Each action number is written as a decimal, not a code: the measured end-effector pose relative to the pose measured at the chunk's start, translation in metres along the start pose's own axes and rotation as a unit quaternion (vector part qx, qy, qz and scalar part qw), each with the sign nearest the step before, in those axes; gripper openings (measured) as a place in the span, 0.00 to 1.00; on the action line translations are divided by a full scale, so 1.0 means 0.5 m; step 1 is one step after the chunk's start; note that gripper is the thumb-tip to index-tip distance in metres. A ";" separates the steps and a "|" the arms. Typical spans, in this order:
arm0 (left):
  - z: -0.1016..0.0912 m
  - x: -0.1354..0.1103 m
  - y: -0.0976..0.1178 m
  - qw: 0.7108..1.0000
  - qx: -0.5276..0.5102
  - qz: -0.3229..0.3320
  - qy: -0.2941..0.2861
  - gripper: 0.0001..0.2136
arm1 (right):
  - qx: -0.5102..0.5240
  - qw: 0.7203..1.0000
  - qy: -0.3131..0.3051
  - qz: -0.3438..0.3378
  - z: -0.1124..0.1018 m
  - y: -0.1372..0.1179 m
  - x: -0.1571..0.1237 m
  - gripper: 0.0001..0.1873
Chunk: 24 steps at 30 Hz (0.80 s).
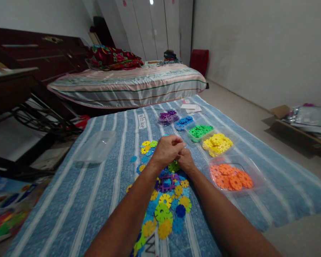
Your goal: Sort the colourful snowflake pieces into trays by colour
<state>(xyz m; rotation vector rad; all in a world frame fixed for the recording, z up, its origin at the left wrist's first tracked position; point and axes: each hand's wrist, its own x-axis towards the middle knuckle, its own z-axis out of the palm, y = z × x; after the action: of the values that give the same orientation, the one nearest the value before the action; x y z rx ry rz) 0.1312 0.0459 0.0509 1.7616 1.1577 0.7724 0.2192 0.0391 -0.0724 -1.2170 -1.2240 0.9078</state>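
Note:
Over the far part of a loose pile of notched plastic discs, my left hand (166, 149) and my right hand (185, 159) meet with fingers curled together. Both are closed; whatever they pinch is hidden behind the fingers. A lime-green disc (173, 166) shows just below them, and I cannot tell whether it is held or lying. Nearer to me, the pile mixes yellow discs (165, 201), blue discs (180, 211) and more lime-green ones. A purple square-shaped piece (167, 183) lies among them, between my forearms.
Along the right stand clear tubs of orange discs (231, 176), yellow discs (218, 144), green pieces (200, 132), blue pieces (184, 122) and purple pieces (168, 116). A clear plastic container (96, 147) sits at left on the striped cloth (101, 185). Beyond is a bed (133, 84).

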 end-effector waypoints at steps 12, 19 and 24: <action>-0.158 -0.173 -0.163 0.969 0.216 -0.117 -0.034 0.07 | 0.015 1.000 0.006 0.017 0.002 -0.007 -0.011 0.21; -0.141 -0.190 -0.154 0.946 0.304 -0.064 -0.096 0.05 | -0.004 1.000 0.009 0.023 -0.002 -0.020 -0.015 0.21; -0.137 -0.187 -0.152 0.940 0.317 -0.065 -0.113 0.04 | 0.002 1.000 0.009 0.026 -0.002 -0.023 -0.015 0.22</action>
<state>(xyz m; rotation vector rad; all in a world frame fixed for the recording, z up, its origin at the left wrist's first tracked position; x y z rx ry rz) 0.0090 -0.0041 0.0088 2.1882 1.4438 0.0972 0.2179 0.0295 -0.0623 -1.2561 -1.1822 0.9346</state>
